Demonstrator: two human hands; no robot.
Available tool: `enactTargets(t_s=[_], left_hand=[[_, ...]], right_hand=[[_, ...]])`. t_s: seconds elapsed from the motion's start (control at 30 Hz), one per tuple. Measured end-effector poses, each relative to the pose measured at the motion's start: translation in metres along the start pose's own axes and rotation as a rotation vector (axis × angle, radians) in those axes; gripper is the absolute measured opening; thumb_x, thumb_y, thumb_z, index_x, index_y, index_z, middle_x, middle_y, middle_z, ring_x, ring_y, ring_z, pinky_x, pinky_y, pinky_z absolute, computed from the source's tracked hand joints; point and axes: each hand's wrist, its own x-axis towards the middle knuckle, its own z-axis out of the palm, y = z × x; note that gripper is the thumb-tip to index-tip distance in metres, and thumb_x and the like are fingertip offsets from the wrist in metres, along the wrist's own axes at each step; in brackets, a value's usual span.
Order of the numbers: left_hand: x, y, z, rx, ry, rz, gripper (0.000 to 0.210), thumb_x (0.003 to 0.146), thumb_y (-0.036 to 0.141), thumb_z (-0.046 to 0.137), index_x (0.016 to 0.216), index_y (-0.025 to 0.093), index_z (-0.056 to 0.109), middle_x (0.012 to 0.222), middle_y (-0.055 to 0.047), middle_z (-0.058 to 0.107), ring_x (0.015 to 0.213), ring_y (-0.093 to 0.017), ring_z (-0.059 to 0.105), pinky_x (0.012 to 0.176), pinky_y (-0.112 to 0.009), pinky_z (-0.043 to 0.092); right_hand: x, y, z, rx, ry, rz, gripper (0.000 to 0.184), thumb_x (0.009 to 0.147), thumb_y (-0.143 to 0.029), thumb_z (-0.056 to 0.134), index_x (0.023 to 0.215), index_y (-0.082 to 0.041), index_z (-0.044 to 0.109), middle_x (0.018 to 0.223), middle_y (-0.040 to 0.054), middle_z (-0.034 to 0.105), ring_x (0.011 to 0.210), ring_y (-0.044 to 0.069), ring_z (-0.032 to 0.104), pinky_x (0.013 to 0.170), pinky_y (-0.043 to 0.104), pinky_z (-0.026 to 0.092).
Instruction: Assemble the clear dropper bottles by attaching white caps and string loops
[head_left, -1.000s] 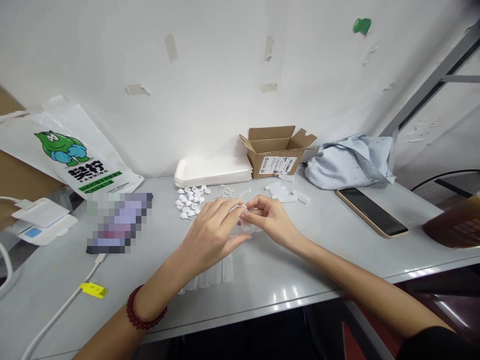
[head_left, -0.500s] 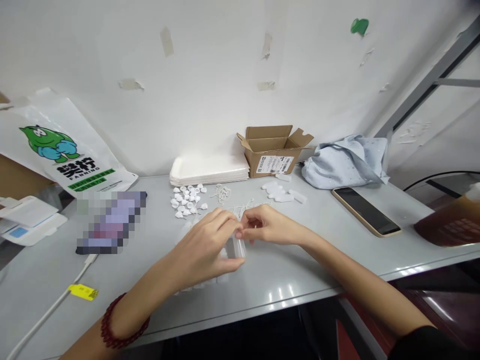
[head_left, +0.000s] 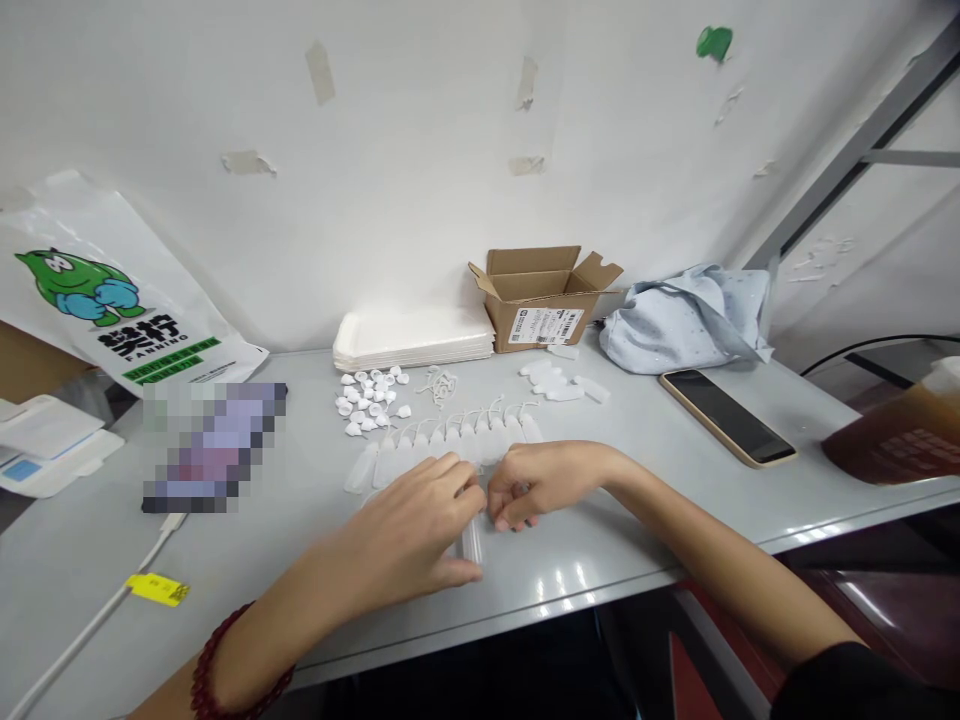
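Tube (head_left: 471, 543) near the front of the worktop (head_left: 615, 420), under the left hand (head_left: 420, 520); cannot tell whether gripped. Right hand (head_left: 540, 485) just apart from the left, fingers curled; cannot tell if holding anything. Beyond both, a row of corded pieces (head_left: 466, 440); farther back, caps (head_left: 365, 404).

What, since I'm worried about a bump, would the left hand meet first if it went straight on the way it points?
Probably the right hand, which lies just ahead of the left hand; relative heights are hard to judge.
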Motion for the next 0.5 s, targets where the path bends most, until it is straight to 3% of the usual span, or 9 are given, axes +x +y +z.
enactTargets(t_s=[0.2, 0.5], left_hand=[[-0.0014, -0.0032, 0.0014, 0.022, -0.007, -0.025, 0.028, 0.068, 0.032, 0.078, 0.076, 0.018, 0.055, 0.084, -0.003, 0.057, 0.078, -0.020, 0.052, 0.064, -0.030, 0.040], [-0.0049, -0.0054, 0.0004, 0.004, 0.028, 0.009, 0.025, 0.071, 0.033, 0.074, 0.075, 0.019, 0.054, 0.081, -0.002, 0.057, 0.079, -0.021, 0.052, 0.066, -0.030, 0.039]], right_hand=[[0.0007, 0.0009, 0.0007, 0.012, 0.007, -0.008, 0.014, 0.082, -0.024, 0.062, 0.087, -0.011, 0.066, 0.066, -0.0018, 0.059, 0.054, 0.008, 0.054, 0.057, 0.022, 0.046], [0.0018, 0.0000, 0.0028, 0.024, 0.024, -0.004, 0.019, 0.083, -0.023, 0.062, 0.096, -0.010, 0.065, 0.072, 0.0004, 0.063, 0.051, 0.007, 0.054, 0.057, 0.022, 0.046]])
